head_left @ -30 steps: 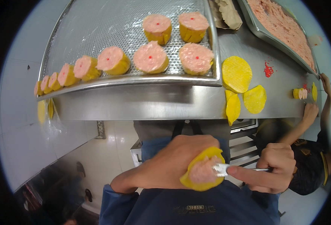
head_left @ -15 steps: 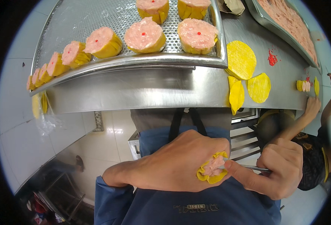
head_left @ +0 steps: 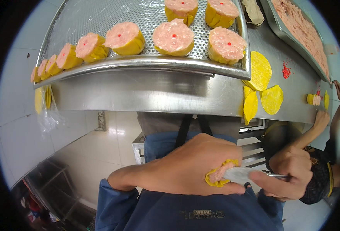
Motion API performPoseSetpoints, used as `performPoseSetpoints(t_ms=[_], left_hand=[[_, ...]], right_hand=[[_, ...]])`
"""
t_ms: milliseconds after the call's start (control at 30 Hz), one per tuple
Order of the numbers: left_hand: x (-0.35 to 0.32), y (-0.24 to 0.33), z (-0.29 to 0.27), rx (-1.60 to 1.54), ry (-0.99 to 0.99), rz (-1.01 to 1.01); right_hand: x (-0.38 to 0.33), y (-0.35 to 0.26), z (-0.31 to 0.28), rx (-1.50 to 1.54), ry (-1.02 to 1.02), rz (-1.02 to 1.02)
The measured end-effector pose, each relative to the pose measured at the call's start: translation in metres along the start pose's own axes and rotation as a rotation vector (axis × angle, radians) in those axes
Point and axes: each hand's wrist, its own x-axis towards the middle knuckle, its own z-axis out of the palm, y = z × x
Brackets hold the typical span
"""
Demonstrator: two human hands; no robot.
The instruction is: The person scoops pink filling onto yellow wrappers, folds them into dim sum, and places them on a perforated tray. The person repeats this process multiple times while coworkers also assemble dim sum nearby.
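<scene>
— Steel counter (head_left: 147, 94) ahead of you, then. What is in your hands?

— My left hand (head_left: 185, 167) is curled tight around a dumpling (head_left: 219, 176), low in front of my blue apron (head_left: 201, 215). Its yellow wrapper bunches out between thumb and fingers, pink filling showing at the open end.

— And the other one?

— My right hand (head_left: 289, 173) is closed on a flat metal spatula (head_left: 241, 175); its blade lies against the filling.

— What sits around that?

— Up on the counter, a perforated steel tray (head_left: 100, 15) carries finished dumplings (head_left: 174, 36), each pink on top with a red dot. Just right of the tray lie loose yellow wrappers (head_left: 260, 71), some hanging over the counter edge. Farther right is a metal pan of pink filling (head_left: 301, 32). Another person's hand (head_left: 321, 120) rests at the counter's far right edge, near one small dumpling (head_left: 313, 99).
</scene>
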Motion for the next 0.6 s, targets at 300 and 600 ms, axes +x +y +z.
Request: performPoseSetpoints(t_ms=[300, 600], left_hand=[[-0.005, 0.018, -0.004, -0.21, 0.011, -0.267], [0.005, 0.0, 0.002, 0.006, -0.06, -0.039]], right_hand=[[-0.002, 0.0, -0.015, -0.105, -0.017, -0.004], [0.011, -0.001, 0.004, -0.215, -0.092, -0.151]])
